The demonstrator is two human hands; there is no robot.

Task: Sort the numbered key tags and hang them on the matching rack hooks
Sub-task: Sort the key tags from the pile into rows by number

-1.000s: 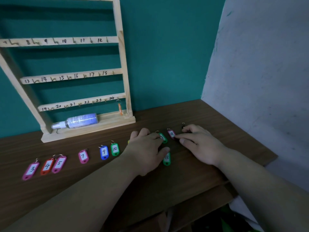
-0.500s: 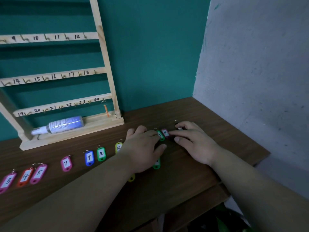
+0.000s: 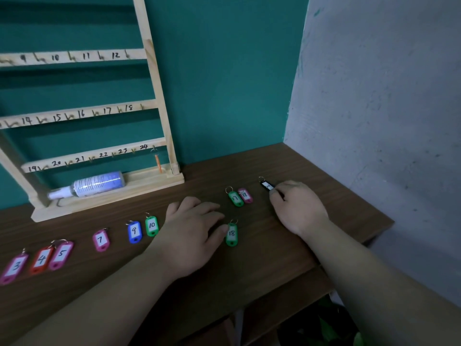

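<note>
- The wooden rack (image 3: 159, 108) stands at the far left of the tabletop (image 3: 324, 168) against a teal wall. Its rails carry handwritten numbers beside small hooks: 9 to 12 on the top one in view, 14 to 18 on the next, 19 to 24 on the lowest.
- An orange tag (image 3: 157, 162) hangs edge-on from the hook by 24, so its label cannot be read.
- A spray bottle (image 3: 97, 184) lies on its side on the rack's base; its print is too small to read.
- A row of tags runs along the tabletop from the near left: pink 3 (image 3: 14, 268), red 4 (image 3: 41, 260) touching pink 5 (image 3: 61, 255), then pink 7 (image 3: 100, 240), blue 9 (image 3: 134, 232) and green 10 (image 3: 151, 226).
- The left hand (image 3: 192, 231) rests palm down just right of green 10, its fingers relaxed and lying close together. Its thumb tip touches the green 18 (image 3: 231, 234).
- Farther back, green 17 (image 3: 235, 199) and pink 18 (image 3: 245, 195) lie side by side, touching.
- The right hand (image 3: 299, 208) is at the far right with its fingers (image 3: 275, 193) curled, pinching the near end of the black tag (image 3: 267, 185), whose label seems to read 20.
</note>
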